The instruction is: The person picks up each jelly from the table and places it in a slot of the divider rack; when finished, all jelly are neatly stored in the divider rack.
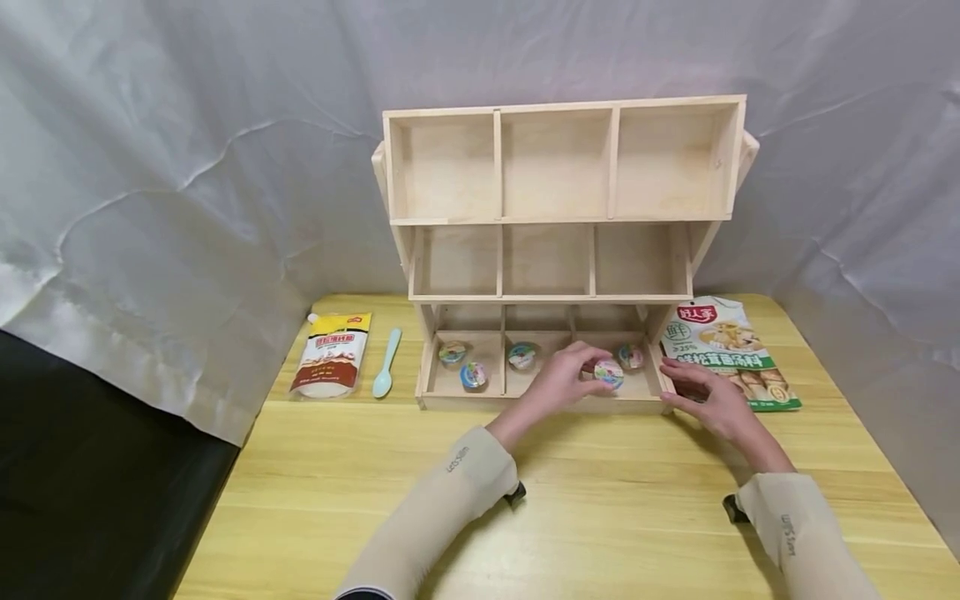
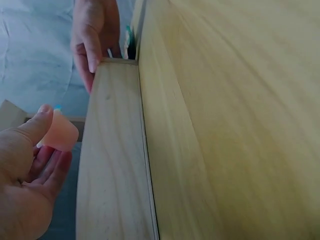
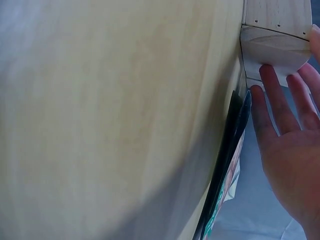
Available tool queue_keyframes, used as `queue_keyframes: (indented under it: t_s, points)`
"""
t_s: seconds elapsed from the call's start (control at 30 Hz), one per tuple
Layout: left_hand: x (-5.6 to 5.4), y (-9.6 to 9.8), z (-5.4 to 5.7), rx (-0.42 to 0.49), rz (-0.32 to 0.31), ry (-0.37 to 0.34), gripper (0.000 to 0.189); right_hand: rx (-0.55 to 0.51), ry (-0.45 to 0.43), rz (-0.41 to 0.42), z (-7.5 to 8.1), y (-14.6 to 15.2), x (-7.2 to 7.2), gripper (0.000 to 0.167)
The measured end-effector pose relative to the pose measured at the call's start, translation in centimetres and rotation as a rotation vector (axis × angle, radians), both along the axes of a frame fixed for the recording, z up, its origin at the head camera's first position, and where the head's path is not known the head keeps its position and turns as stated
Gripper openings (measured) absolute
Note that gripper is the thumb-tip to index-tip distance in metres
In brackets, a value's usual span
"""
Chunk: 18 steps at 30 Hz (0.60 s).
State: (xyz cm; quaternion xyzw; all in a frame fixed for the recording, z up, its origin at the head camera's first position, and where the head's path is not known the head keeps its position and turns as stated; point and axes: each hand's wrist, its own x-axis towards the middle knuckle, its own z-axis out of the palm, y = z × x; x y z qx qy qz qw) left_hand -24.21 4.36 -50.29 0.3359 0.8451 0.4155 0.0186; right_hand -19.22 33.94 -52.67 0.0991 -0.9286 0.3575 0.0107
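My left hand (image 1: 557,382) pinches a small jelly cup (image 1: 608,374) between thumb and fingertips, over the front of the bottom right compartment. In the left wrist view, the cup's pinkish body (image 2: 62,132) shows under the thumb. Extended fingers of my right hand (image 1: 711,402) rest at the right end of the wooden rack (image 1: 551,297), with the thumb at its front corner. Another jelly cup (image 1: 631,357) lies in that right compartment. One jelly cup (image 1: 522,356) sits in the bottom middle compartment, and two more, a yellowish cup (image 1: 452,353) and a blue-rimmed cup (image 1: 473,376), in the left one.
The rack's upper two tiers have three bare compartments each. A white and green food packet (image 1: 731,346) lies on the table (image 1: 600,500) by its right end, partly behind my right hand. To its left are a pale green spoon (image 1: 386,367) and a spouted pouch (image 1: 330,357).
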Motion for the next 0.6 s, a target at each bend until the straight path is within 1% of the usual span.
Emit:
queue_keyframes:
  t_s: [0.2, 0.33, 0.47, 0.5, 0.6]
  points:
    - [-0.7, 1.3, -0.9, -0.077, 0.016, 0.018, 0.048, 0.0, -0.004, 0.004, -0.1, -0.1, 0.1, 0.056]
    - [-0.8, 1.9, -1.2, -0.166, 0.015, 0.047, 0.049, 0.008, 0.013, 0.007, -0.2, -0.2, 0.0, 0.054]
    - [-1.2, 2.3, -1.4, -0.251, 0.016, 0.094, 0.049, 0.008, 0.013, 0.002, -0.1, -0.1, 0.0, 0.055]
    - [-1.3, 2.4, -1.4, -0.252, 0.012, 0.099, 0.049, 0.007, 0.01, 0.001, -0.1, -0.1, 0.0, 0.055]
    - [-1.8, 2.6, -1.4, -0.23, -0.009, 0.083, 0.047, 0.009, -0.01, -0.007, 0.0, 0.1, -0.1, 0.056]
